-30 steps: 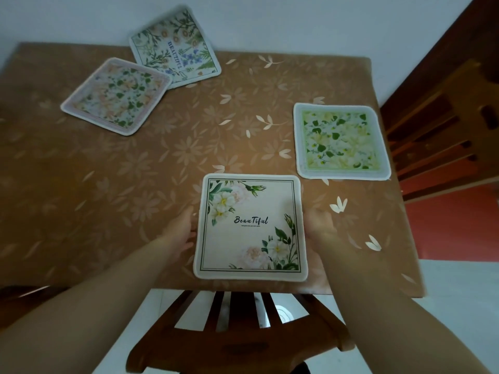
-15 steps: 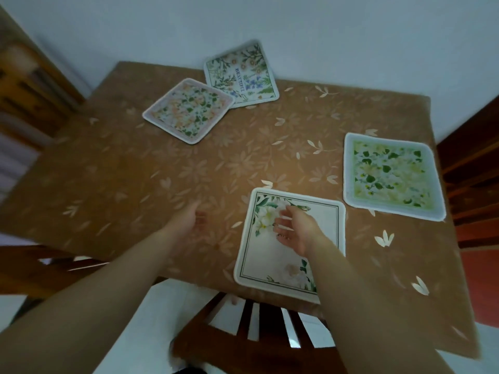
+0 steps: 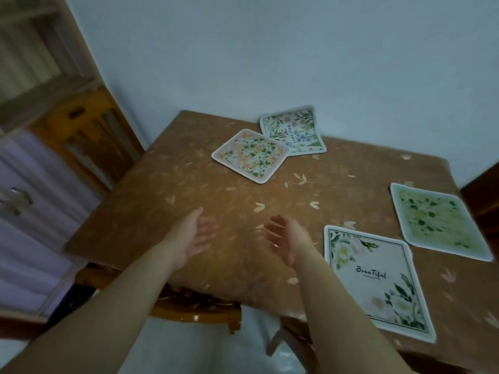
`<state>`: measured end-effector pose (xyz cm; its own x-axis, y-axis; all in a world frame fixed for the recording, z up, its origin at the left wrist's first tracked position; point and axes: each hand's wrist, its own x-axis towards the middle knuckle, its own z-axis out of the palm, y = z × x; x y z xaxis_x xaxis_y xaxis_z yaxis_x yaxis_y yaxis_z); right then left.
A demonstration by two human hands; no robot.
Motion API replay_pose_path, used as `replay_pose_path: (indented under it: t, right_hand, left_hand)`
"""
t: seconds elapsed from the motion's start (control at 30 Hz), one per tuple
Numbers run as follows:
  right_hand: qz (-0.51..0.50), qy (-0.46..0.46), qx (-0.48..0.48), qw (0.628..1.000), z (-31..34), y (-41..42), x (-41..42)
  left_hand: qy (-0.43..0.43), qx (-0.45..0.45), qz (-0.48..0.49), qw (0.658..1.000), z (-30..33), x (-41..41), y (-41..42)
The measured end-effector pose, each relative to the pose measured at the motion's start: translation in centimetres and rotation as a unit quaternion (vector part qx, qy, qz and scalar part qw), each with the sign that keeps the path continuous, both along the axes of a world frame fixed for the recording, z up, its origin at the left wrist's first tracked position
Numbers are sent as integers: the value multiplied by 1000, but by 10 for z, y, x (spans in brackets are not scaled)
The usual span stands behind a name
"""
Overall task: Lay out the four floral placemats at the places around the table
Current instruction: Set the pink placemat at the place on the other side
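1. Fingers (image 3: 208,225) of the left hand (image 3: 190,236) are spread and slack, grasping nothing; the right hand (image 3: 286,238) likewise hangs loose-fingered and empty above the brown tablecloth with a pale flower print (image 3: 189,190).
2. White square placemat with roses and "Beautiful" lettering (image 3: 378,279) lies flat at the near table edge, right of both hands.
3. Green-and-yellow floral placemat (image 3: 437,220) lies flat near the right edge, just beside the white one.
4. Pink-rimmed floral placemat (image 3: 249,155) lies toward the far side, overlapping a white wildflower placemat (image 3: 294,130) whose far edge curls up at the pale blue wall (image 3: 270,49).
5. Wooden chair (image 3: 89,136) stands left of the table.
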<state>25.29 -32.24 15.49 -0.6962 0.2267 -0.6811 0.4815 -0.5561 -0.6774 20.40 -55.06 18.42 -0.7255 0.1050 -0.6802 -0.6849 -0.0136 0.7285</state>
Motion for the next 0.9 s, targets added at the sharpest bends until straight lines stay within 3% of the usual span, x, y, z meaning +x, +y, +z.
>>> replay_pose_path:
  t: [0.3,0.63,0.8,0.9]
  right_hand:
    - [-30,-2,25,999,9,-106,-41]
    - [-80,-61,11,995,-66,-134,-157]
    - [-30,-69,168,983,-91,-143,-223]
    - [44,-63,304,949,-98,-133,-254]
  left_hand:
    - [16,29,-12,999,21,-61,-94]
    - [-48,-12,-67,997,-35,-163,-111]
    - [-66,-57,-117,989,-50,-235,-107]
    - [-74,-62,-126,987,-58,-275,-91]
